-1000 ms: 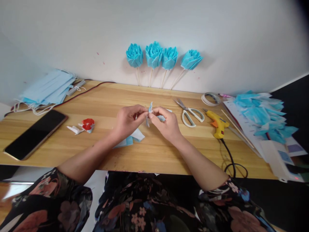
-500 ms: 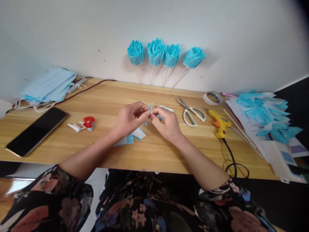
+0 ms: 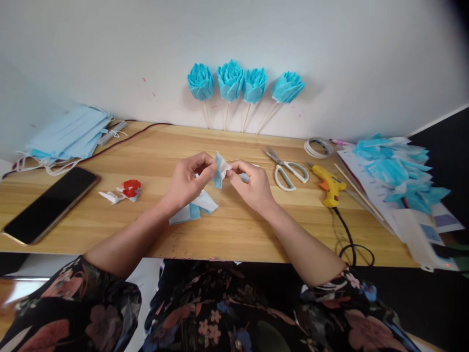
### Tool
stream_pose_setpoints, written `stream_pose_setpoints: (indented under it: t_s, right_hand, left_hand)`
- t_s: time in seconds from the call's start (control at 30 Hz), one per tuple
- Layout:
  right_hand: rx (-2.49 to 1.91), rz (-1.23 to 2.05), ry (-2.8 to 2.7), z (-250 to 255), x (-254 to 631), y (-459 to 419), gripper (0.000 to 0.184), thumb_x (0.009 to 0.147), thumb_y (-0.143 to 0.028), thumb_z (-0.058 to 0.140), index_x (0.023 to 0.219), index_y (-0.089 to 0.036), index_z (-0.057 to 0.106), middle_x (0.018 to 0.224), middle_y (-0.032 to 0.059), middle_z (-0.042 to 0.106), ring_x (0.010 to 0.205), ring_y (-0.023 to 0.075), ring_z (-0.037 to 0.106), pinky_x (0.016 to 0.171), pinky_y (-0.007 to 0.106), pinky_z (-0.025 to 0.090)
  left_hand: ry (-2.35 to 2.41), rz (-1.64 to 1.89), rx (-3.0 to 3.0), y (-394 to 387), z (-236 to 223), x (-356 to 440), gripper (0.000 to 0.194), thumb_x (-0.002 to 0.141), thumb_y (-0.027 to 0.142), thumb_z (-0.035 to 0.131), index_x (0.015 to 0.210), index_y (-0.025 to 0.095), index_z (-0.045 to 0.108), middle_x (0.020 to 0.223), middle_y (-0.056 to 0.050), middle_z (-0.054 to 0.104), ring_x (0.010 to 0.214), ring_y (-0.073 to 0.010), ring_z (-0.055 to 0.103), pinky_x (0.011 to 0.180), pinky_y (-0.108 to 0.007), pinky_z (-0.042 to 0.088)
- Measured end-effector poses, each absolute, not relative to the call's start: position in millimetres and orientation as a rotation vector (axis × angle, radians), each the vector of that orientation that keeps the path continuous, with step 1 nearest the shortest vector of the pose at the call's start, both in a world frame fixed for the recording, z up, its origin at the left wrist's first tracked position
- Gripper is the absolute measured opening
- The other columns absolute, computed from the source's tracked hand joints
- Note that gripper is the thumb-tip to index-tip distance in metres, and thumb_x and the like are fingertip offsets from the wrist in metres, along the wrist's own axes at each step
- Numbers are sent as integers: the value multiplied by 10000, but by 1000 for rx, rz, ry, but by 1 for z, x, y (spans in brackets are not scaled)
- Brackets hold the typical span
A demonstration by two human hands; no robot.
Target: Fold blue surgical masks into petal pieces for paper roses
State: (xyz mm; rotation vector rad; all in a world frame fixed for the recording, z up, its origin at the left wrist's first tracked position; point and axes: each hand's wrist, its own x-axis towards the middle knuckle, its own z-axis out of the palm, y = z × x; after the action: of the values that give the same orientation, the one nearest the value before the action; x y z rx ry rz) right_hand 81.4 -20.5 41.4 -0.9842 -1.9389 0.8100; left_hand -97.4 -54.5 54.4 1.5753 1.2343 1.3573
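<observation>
Between my two hands is a small crumpled piece of blue-and-white mask fabric [image 3: 220,170], raised above the table. My left hand [image 3: 192,178] pinches its left side with thumb and forefinger. My right hand [image 3: 252,185] pinches its gathered white end, the fingertips pressed together. Below my left hand lie several flat blue-and-white fabric pieces [image 3: 192,210], partly covered by it. Another piece of fabric [image 3: 245,176] shows behind my right fingers, mostly hidden.
Four-petalled rows aside, several blue fabric flowers [image 3: 230,80] on sticks lean on the wall. Scissors [image 3: 284,166], a tape roll [image 3: 318,147] and a yellow glue gun [image 3: 329,183] lie right, near blue petals [image 3: 392,166]. Left are masks [image 3: 69,132], a phone [image 3: 51,205] and red-white scraps [image 3: 130,189].
The fabric piece has opened out and shows more of its white and blue faces. My left hand has drawn slightly left, away from my right. The whole view has shifted a little.
</observation>
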Motion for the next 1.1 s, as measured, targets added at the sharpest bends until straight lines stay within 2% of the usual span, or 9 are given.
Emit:
stream_pose_setpoints:
  t_s: [0.2,0.47,0.63,0.83,0.93,1.1]
  right_hand:
    - [-948,802,-1952,43,81,-21,124,871,-267,611,764,-215,645,707,-16,667,680,134,584,689,274,446]
    - [-937,809,-1955,46,83,-22,187,908,-313,566,771,-211,642,736,-7,671,705,137,586,695,276,440]
    - [-918,816,-1976,49,85,-23,299,960,-355,490,728,-210,612,692,-9,627,680,134,562,683,277,431]
    - [-931,831,-1961,50,83,-24,235,935,-349,532,802,-214,670,781,3,700,744,146,615,711,279,451]
    - [-928,832,-1949,49,83,-24,227,934,-339,534,814,-216,683,811,8,728,760,150,634,724,282,466]
    - [-947,856,-1909,48,82,-23,183,912,-280,556,824,-212,703,833,13,753,784,155,669,745,284,486]
  left_hand:
    - [1211,1297,1618,-56,54,-96,254,892,365,632,745,160,658,675,-21,626,610,-112,535,562,-243,402]
    - [1187,1275,1646,-55,50,-97,273,901,428,666,835,166,701,771,-39,692,666,-118,581,602,-241,441]
    - [1174,1308,1625,-51,46,-97,330,795,476,789,849,174,668,776,-33,682,637,-113,575,552,-236,437]
    - [1182,1333,1667,-46,40,-97,384,728,480,845,866,178,653,753,-14,659,598,-96,553,524,-226,422]
    - [1178,1346,1666,-47,39,-97,348,767,462,819,884,180,653,772,-24,669,659,-117,599,553,-231,442]
    - [1184,1354,1630,-49,43,-99,312,920,478,645,894,168,666,809,-52,689,674,-118,587,595,-245,449]
